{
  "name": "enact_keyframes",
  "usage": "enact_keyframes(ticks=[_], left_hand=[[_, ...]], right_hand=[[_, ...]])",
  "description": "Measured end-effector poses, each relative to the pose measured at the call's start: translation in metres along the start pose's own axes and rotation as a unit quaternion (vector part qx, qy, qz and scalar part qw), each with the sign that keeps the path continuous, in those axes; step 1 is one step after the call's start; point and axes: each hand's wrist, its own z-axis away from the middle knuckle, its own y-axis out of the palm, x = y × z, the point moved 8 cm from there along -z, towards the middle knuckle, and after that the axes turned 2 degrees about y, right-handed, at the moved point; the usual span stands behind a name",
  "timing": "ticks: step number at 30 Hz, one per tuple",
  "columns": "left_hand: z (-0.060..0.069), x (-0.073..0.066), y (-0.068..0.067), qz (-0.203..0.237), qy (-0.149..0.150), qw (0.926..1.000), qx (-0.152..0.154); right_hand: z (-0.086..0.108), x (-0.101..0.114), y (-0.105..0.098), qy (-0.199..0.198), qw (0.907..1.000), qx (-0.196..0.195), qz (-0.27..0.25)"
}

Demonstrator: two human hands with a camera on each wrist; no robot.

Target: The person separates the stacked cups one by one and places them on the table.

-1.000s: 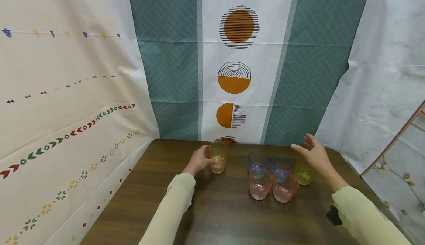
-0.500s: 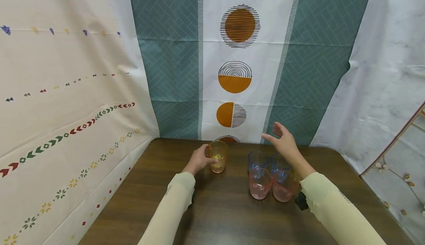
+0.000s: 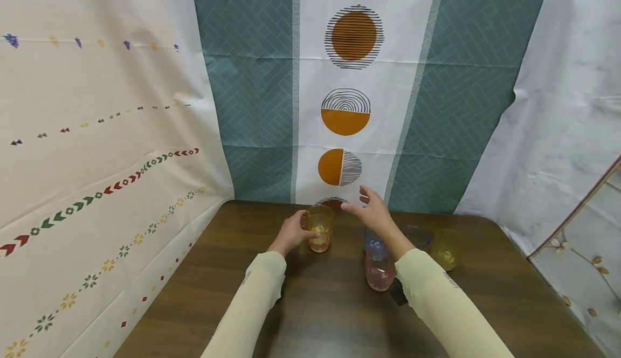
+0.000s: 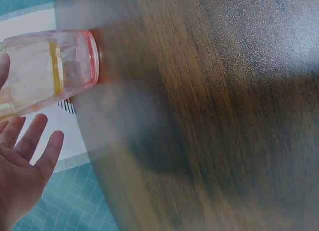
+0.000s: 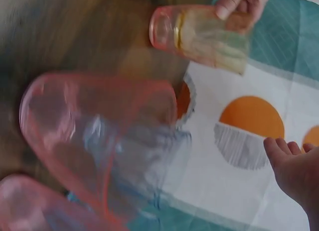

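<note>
Near the table's back edge, my left hand (image 3: pixel 293 234) holds a yellow glass (image 3: pixel 321 217) nested in a pink glass (image 3: pixel 318 247), thumb in front and fingers round the left side. The stack stands upright in the head view. My right hand (image 3: pixel 375 219) is in the air to the right of this stack, thumb and fingers apart, holding nothing. Under and beside the right forearm stand a pink glass (image 3: pixel 380 278), a blue glass (image 3: pixel 371 237) partly covered, another blue glass (image 3: pixel 417 235) and a yellow glass (image 3: pixel 446 251). The right wrist view shows a second pink glass (image 5: pixel 25 206).
The brown wooden table (image 3: pixel 330 320) ends at a hanging cloth (image 3: pixel 257 131) with a white strip of orange circles. A patterned cream cloth (image 3: pixel 107 185) hangs at the left, a white marbled one (image 3: pixel 563 147) at the right.
My right hand has moved left from beside the right yellow glass, over the blue glasses, to near the held stack. The left hand and its stacked glasses have stayed in place.
</note>
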Motion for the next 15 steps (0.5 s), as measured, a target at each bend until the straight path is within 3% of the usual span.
enact_keyframes(ticks=[7,15], left_hand=[[0.001,0.002,0.000,-0.002,0.004,1.0000,-0.003],[0.002,0.003,0.000,0.003,0.006,1.0000,-0.003]], right_hand=[[-0.007,-0.011,0.036,0.018,0.9990,0.011,0.040],[-0.014,-0.024,0.057,0.027,0.9974,0.005,0.067]])
